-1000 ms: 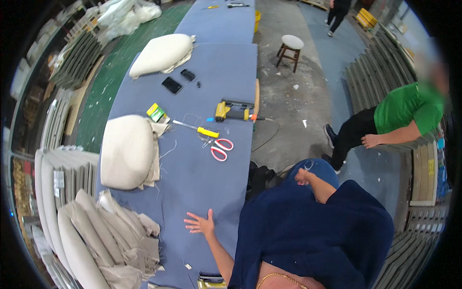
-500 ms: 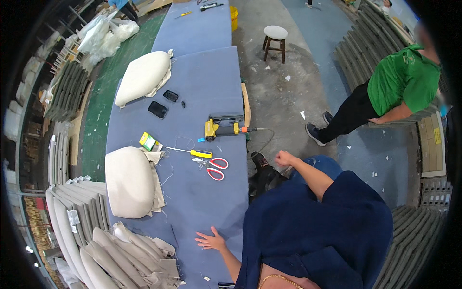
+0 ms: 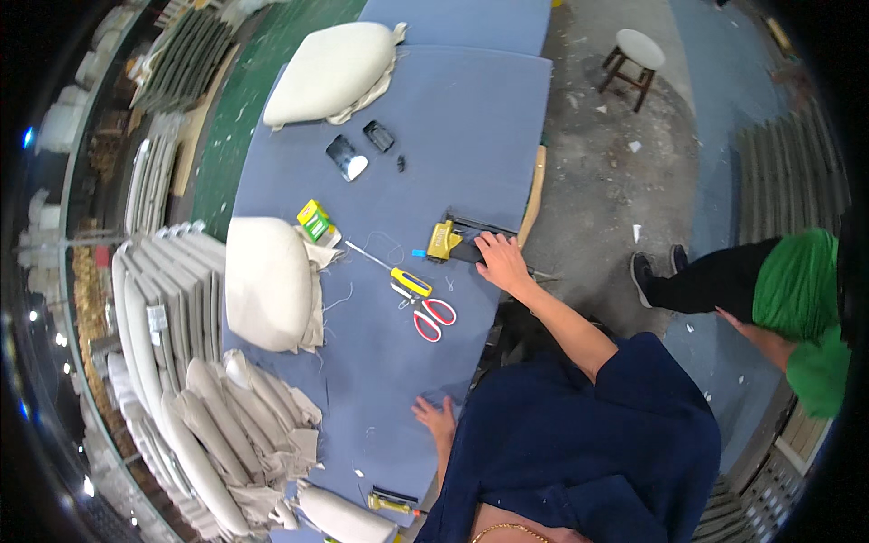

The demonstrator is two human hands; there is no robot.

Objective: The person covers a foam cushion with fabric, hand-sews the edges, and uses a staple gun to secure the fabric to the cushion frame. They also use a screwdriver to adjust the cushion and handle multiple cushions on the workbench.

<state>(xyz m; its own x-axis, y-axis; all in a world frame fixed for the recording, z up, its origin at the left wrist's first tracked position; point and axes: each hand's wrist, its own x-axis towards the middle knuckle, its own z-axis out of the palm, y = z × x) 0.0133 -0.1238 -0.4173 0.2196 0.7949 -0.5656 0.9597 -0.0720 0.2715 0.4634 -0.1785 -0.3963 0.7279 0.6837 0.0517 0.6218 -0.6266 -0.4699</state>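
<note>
Left hand [image 3: 438, 418] lies flat, fingers spread, palm down on the near edge of the blue padded surface [image 3: 471, 118]; it grasps nothing, looks like bracing.

Right hand [image 3: 501, 261] reaches forward and sits on top of the yellow-and-black power tool [image 3: 455, 242], which lies on its side close to the surface's right edge. Fingers drape over the black body; can't tell whether they've closed round it or only rest there.

Handling, my read: the tool is rigid and probably hefty for its size, with the weight toward the yellow nose. A hard plastic shell could slip in a loose grip. Best hold is round the black body or handle, where the hand already is, not the yellow end. The soft surface should keep it from sliding.

Just left of the tool: yellow-handled screwdriver [image 3: 407, 280], its thin shaft pointing away, and red-handled scissors [image 3: 429, 316], shut and near each other. Loose threads around them.

Further left: cream cushion [image 3: 265, 282] with loose fabric hanging at its edge, small green-yellow box [image 3: 314, 220] just beyond it.

Farther out: two dark phones [image 3: 360, 148] side by side, then a second cream cushion [image 3: 328, 71] at the far end.

Off the surface: stool [image 3: 635, 54] on the concrete floor; a person in a green top [image 3: 797, 290] stands to the right, well apart.
</note>
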